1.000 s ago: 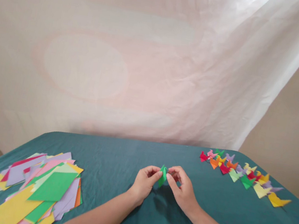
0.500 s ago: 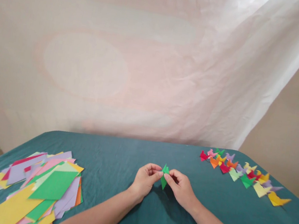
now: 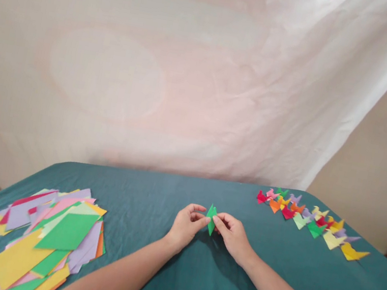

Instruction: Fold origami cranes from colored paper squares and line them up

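A small folded green paper piece [image 3: 211,218] is held upright just above the teal table cloth [image 3: 154,198], near the middle of the table. My left hand [image 3: 184,226] pinches its left side with thumb and fingertips. My right hand [image 3: 233,234] pinches its right side in the same way. Both hands are closed on the paper, and both forearms reach in from the bottom edge.
A loose stack of coloured paper sheets [image 3: 45,239] lies at the near left. Several small folded paper figures [image 3: 309,220] in mixed colours sit in rows at the far right. A pale sheet [image 3: 191,74] hangs behind the table.
The green piece has been turned from tilted to upright between the fingertips. Both hands stay together in the same spot. The view has shifted slightly.
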Demonstrator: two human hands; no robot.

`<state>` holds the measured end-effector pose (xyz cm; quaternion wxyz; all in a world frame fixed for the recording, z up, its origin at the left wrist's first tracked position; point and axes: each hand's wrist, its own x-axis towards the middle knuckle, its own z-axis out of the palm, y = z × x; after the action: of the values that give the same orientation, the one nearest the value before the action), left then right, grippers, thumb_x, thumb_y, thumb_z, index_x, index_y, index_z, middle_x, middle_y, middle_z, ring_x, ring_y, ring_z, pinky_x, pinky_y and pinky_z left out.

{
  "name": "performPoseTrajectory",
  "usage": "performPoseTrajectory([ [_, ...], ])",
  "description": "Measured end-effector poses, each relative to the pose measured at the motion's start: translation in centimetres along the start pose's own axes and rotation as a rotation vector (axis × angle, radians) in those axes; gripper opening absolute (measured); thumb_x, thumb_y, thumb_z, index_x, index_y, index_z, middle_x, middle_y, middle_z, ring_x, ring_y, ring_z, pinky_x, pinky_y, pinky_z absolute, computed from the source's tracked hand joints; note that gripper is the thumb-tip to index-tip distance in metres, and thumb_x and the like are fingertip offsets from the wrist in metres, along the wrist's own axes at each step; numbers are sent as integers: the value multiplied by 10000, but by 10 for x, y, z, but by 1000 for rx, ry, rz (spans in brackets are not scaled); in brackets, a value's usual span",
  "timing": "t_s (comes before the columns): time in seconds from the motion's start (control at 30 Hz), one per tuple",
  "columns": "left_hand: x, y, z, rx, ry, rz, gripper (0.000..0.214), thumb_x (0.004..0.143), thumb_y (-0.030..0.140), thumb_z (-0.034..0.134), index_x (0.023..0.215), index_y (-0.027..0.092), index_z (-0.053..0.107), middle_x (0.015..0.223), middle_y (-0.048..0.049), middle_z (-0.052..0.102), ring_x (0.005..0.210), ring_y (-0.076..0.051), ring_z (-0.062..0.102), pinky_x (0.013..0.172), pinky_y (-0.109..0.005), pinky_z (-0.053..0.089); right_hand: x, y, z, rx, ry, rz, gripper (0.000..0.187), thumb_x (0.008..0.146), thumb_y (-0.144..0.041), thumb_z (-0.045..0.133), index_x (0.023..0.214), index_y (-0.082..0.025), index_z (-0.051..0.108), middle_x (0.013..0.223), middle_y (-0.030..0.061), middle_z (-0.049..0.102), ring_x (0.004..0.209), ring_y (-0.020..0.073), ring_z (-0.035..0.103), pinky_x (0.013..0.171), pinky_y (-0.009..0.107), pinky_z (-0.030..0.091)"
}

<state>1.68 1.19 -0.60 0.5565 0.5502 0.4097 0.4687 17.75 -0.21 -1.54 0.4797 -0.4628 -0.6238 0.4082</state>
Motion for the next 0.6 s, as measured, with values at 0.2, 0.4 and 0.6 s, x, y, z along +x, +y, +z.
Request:
performPoseTrajectory([
  [0.2,-6,0,3,140,-167,5,461,684,277,682,1062,137,459,713,-17,659,623,-132,601,570,-213,408,-3,-8,2,55,2,5,289,804,-442,519,741,-165,569,634,-6,561,579,127,504,568,232,393],
  [0.4,-4,3,2,185,-201,4,511,693,230,660,1138,137,427,665,2,654,597,-129,593,543,-204,399,-4,-7,4,76,15,11,286,816,-436,517,747,-162,563,630,-4,568,581,129,517,569,234,404],
  [0.6,-9,4,4,269,-225,40,633,678,176,658,1236,152,361,667,18,656,607,-133,601,565,-211,424,0,0,1,61,136,58,337,796,-494,518,749,-164,570,589,-25,508,522,110,449,492,217,349],
])
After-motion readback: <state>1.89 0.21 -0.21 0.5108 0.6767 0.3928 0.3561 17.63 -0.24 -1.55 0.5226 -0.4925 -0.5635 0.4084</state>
